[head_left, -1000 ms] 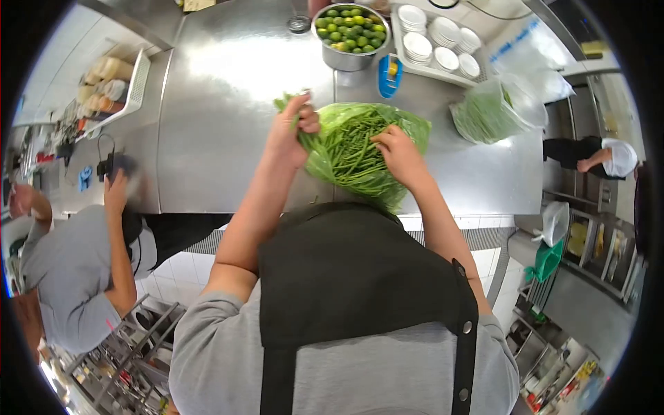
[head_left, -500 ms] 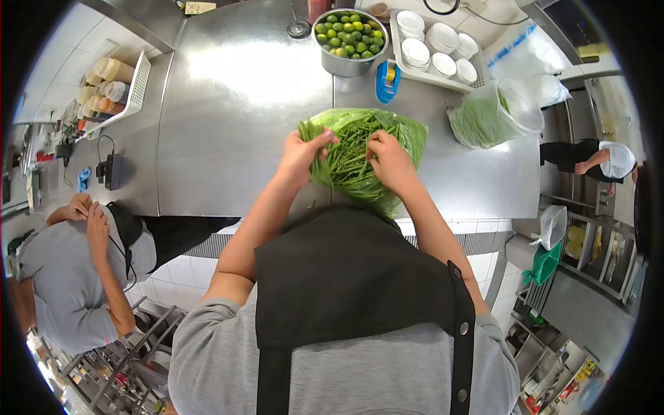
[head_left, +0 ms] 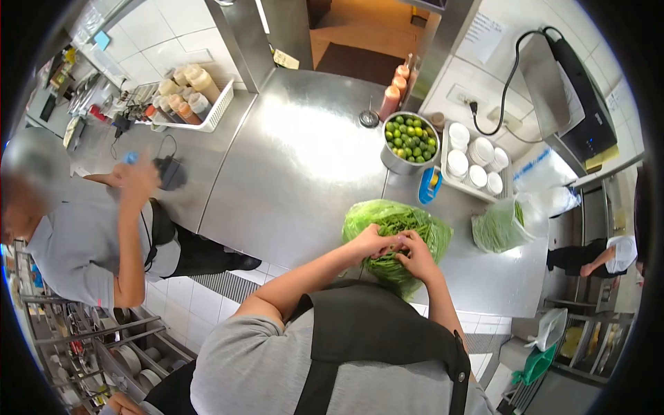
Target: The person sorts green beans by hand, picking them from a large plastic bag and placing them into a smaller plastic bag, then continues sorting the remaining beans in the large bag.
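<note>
A clear green plastic bag of long green beans [head_left: 394, 232] lies on the steel counter [head_left: 297, 173] right in front of me. My left hand [head_left: 371, 243] and my right hand [head_left: 417, 254] meet at the near top of the bag, both gripping its gathered plastic. My fingers hide the bag's mouth. A second bag of green beans [head_left: 499, 226] stands to the right on the same counter.
A steel pot of limes [head_left: 409, 142], a blue tape dispenser [head_left: 429, 185] and a tray of white bowls [head_left: 474, 162] stand behind the bag. Sauce bottles [head_left: 395, 93] are at the back. A co-worker in grey [head_left: 90, 235] stands at my left; another person [head_left: 595, 256] bends at the right.
My hands have come together at the bag's mouth and closed it. My head has lifted, so the bag sits lower and more of the kitchen shows. The co-worker has raised an arm.
</note>
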The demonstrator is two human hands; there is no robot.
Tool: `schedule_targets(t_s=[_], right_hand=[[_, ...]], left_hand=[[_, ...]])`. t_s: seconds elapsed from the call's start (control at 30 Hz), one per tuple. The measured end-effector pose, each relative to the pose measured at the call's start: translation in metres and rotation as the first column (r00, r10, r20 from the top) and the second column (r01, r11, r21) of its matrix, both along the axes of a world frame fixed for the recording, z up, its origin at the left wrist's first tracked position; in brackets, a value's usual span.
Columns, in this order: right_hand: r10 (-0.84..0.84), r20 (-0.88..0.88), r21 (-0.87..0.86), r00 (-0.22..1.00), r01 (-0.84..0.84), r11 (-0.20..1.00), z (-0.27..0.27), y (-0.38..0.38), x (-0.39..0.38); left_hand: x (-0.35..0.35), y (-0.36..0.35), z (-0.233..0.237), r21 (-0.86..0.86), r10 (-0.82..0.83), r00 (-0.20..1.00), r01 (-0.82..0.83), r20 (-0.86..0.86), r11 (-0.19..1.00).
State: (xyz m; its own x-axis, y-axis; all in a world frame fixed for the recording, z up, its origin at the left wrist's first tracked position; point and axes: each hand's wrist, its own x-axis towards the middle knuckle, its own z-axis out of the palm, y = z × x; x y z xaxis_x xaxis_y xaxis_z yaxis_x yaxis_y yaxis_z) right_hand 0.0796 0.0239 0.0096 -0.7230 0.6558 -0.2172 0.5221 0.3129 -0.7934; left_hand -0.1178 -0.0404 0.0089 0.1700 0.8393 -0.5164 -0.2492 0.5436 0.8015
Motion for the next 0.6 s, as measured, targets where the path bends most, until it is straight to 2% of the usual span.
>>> schedule_targets(t_s=[0.03,0.07,0.13,0.27,0.4,0.43,0.47,0.53,0.57,0.6], right_hand=[[-0.034,-0.007,-0.072,0.999,0.034,0.997,0.004,0.000,0.001],[-0.063,-0.085,-0.073,0.994,0.057,0.996,0.003,0.001,0.005],[-0.116,-0.246,-0.075,0.962,0.101,0.992,-0.001,0.009,0.013],[-0.347,-0.368,-0.344,0.863,0.220,0.913,0.003,0.012,0.023],[-0.379,-0.430,-0.397,0.819,0.206,0.895,0.003,0.004,0.018],[-0.383,-0.449,-0.404,0.807,0.199,0.893,0.007,-0.002,0.011],[-0.386,-0.465,-0.413,0.797,0.191,0.891,0.009,-0.005,0.009],[-0.365,-0.456,-0.373,0.812,0.198,0.907,0.001,-0.004,0.010],[-0.377,-0.443,-0.354,0.813,0.228,0.907,-0.002,-0.004,0.009],[-0.390,-0.430,-0.338,0.814,0.256,0.906,-0.002,-0.006,0.008]], left_hand=[[0.001,0.000,0.006,-0.007,0.033,0.998,-0.034,-0.049,0.999],[0.002,-0.002,0.013,-0.015,0.066,0.993,-0.068,-0.096,0.998],[0.001,-0.002,0.008,-0.014,0.143,0.988,-0.144,-0.051,0.989],[0.011,-0.003,0.006,0.066,0.249,0.967,-0.245,-0.053,0.967],[0.028,0.002,-0.005,0.261,0.238,0.970,-0.220,-0.041,0.940],[0.036,0.008,-0.015,0.374,0.297,0.954,-0.262,-0.038,0.890],[0.038,0.014,-0.026,0.391,0.305,0.952,-0.280,-0.003,0.877],[0.041,0.010,0.003,0.409,0.323,0.944,-0.323,0.070,0.854],[0.039,0.007,0.021,0.320,0.354,0.935,-0.346,0.036,0.882],[0.038,0.010,0.018,0.378,0.386,0.922,-0.353,-0.015,0.856]])
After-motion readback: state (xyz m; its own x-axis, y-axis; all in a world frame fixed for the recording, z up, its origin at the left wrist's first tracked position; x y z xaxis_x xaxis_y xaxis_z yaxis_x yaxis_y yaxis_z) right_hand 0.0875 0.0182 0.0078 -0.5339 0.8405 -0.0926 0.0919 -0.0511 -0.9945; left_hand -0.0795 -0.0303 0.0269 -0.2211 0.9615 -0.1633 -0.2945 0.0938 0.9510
